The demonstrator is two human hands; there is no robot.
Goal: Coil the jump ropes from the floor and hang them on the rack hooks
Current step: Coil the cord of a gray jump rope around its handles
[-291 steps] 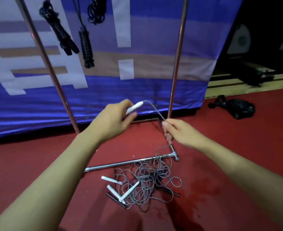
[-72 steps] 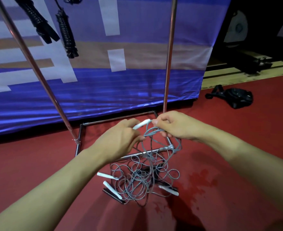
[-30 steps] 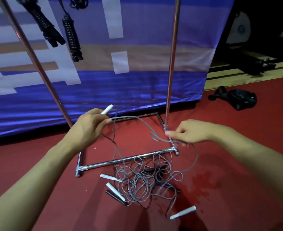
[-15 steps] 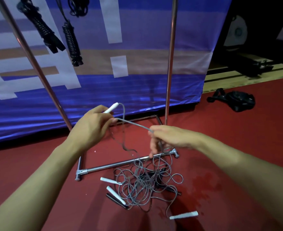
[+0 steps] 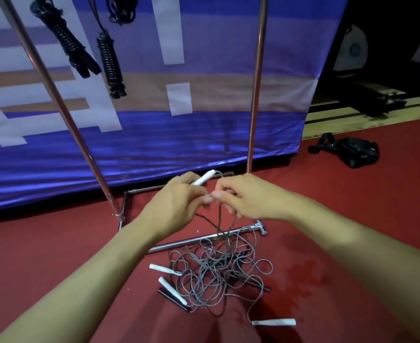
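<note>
Coiled black ropes [image 5: 107,60]: hung far left on rack [image 5: 55,100] | left hand [image 5: 176,206]: clamped on white handle [image 5: 204,179] | right hand [image 5: 246,196]: pinched grey cord [image 5: 220,219], apparently at the fingertips | tangled ropes [image 5: 216,276]: on floor [image 5: 55,243], near the rack base | risk: pulling the cord could tighten knots in the heap, dragging other ropes along.

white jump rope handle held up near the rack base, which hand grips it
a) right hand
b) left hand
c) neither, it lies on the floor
b: the left hand curls round the white jump rope handle, while the right hand pinches the thin grey cord.
</note>
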